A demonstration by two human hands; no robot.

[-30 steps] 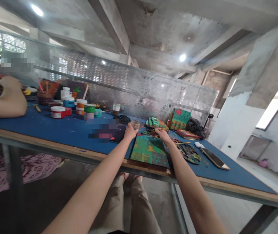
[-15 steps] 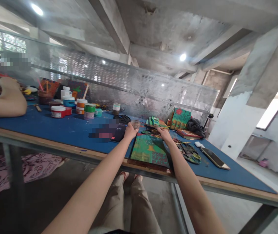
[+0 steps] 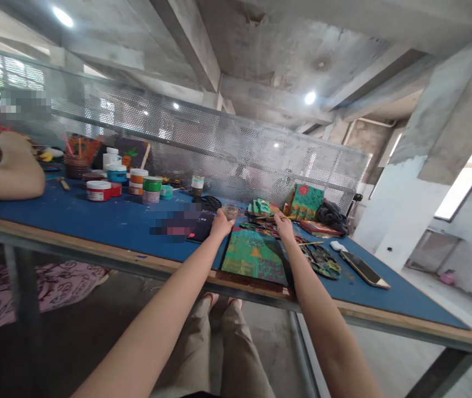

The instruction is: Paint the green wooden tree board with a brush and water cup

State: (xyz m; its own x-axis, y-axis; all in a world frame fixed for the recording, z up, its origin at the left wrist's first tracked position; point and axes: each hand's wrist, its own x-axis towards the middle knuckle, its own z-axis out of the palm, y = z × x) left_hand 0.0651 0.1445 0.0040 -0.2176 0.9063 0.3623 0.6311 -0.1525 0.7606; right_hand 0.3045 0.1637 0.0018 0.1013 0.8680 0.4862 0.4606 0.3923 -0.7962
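Note:
My left hand (image 3: pixel 221 224) is closed around the near left side of a small clear cup (image 3: pixel 230 211). My right hand (image 3: pixel 283 225) pinches a thin yellowish brush (image 3: pixel 289 217) above the paint-stained palette area. Between my forearms, near the table's front edge, lies a green painted board (image 3: pixel 255 256) with yellow and purple patches. A dark paint palette (image 3: pixel 323 261) rests to the right of the board, with another brush (image 3: pixel 311 243) lying at its top edge.
Paint jars (image 3: pixel 99 190) cluster at the left of the blue table (image 3: pixel 95 224). Another person's arm (image 3: pixel 20 174) rests at the far left. A phone (image 3: pixel 364 269) lies at the right. Behind stand a painted canvas (image 3: pixel 307 202) and a perforated metal screen (image 3: pixel 252 149).
My right hand has moved slightly to the right with the brush, away from the cup. My left hand and the cup stay in place.

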